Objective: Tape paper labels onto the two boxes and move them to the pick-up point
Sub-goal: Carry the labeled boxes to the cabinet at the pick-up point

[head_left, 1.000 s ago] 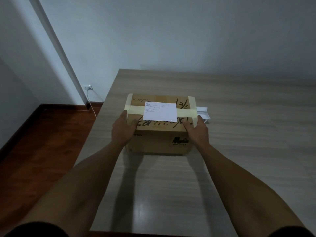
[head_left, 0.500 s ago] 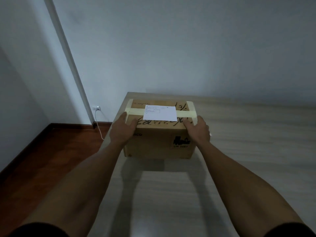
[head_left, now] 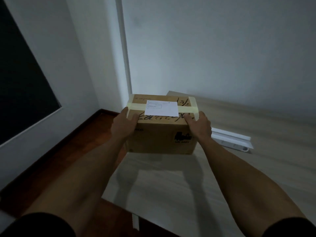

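We see a cardboard box at the centre of the frame, gripped on both sides by two bare hands. The left hand clasps the box's left side, thumb lying on the top face and the other fingers hidden round the side. The right hand grips the right side the same way, its thumb pressed on the top near the right edge. Whether the box's underside touches the table we cannot tell; its left portion hangs past the table's left edge, over the red-brown wooden floor at the lower left.

On the box's top face lies a white paper label, held by a strip of pale tape that runs across the top from left to right and folds down over both side edges. Dark handwritten scrawl shows on the cardboard in front of the label and at the top right corner. The front face carries a black printed mark at its lower right; its lettering is too blurred for us to read surely.

To the right of the box, just behind the right wrist, a long white object lies on the table. A white wall fills the upper frame, and a dark pane sits at the left edge. Dark sleeves show at the bottom corners.
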A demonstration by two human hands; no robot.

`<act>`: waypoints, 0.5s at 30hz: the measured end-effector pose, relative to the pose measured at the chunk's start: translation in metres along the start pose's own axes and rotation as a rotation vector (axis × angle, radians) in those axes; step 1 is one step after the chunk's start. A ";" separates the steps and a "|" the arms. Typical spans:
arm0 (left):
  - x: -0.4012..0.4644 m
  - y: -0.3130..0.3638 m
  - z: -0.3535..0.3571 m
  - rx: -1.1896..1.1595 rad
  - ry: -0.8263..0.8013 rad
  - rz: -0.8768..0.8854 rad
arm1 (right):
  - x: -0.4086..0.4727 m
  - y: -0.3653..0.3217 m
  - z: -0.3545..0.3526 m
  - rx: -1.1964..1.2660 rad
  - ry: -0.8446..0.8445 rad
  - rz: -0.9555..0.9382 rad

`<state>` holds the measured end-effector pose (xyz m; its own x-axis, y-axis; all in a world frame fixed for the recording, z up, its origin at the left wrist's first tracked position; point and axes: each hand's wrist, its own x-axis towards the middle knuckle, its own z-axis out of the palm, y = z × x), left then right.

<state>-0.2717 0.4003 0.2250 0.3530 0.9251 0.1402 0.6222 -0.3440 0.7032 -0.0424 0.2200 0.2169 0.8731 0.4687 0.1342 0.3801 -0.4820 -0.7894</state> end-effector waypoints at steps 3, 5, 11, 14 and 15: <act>-0.012 -0.024 -0.028 0.009 0.103 -0.078 | -0.008 -0.021 0.026 0.025 -0.087 -0.047; -0.022 -0.037 -0.046 0.018 0.153 -0.109 | -0.015 -0.034 0.043 0.031 -0.134 -0.067; -0.069 -0.086 -0.110 0.039 0.331 -0.255 | -0.055 -0.083 0.091 0.047 -0.299 -0.191; -0.103 -0.110 -0.142 0.052 0.411 -0.319 | -0.088 -0.108 0.112 0.060 -0.391 -0.269; -0.113 -0.118 -0.152 0.051 0.437 -0.340 | -0.100 -0.116 0.117 0.066 -0.425 -0.295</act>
<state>-0.4917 0.3610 0.2323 -0.1891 0.9624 0.1949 0.6876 -0.0119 0.7259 -0.2093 0.3162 0.2252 0.5253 0.8435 0.1123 0.5591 -0.2426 -0.7928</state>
